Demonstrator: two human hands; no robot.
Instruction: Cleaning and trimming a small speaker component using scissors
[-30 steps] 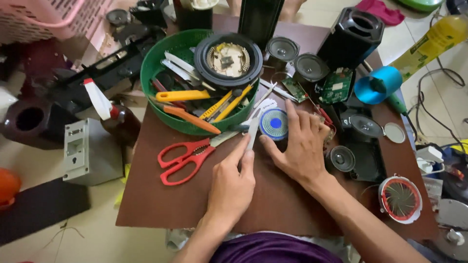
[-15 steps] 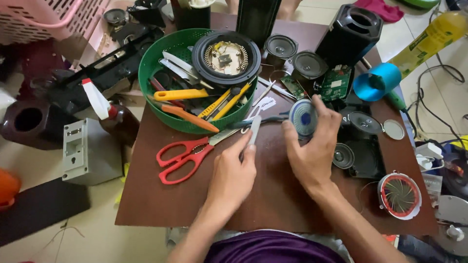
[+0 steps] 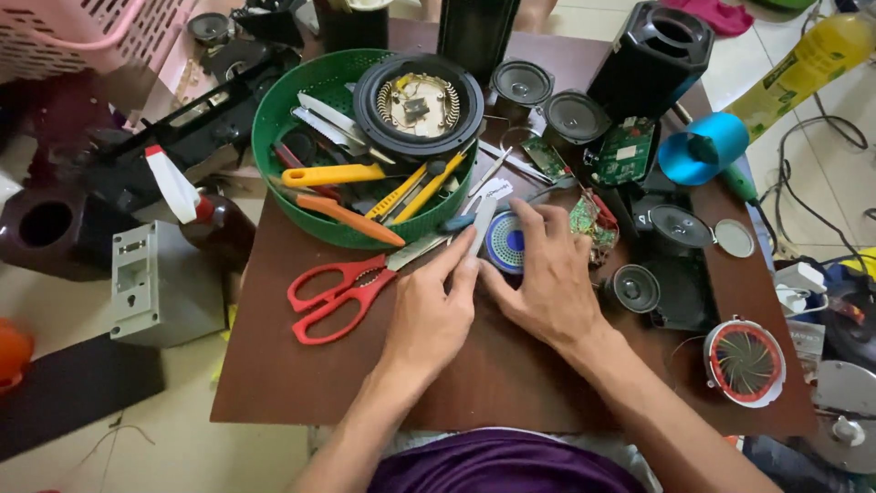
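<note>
We're pinching a slim flat tool (image 3: 481, 228) in our left hand (image 3: 429, 315), just beside the green basket (image 3: 274, 110); our right hand (image 3: 547, 278) is pressing spread fingers on the round blue speaker (image 3: 505, 243) below it.

Bare brown table (image 3: 511, 383) lies open across the lower centre of the frame. Red scissors (image 3: 342, 288) block the centre-left. The green basket (image 3: 301, 201) of tools fills the upper left; small speakers (image 3: 634, 288) and a coil (image 3: 744, 361) crowd the right edge.
</note>
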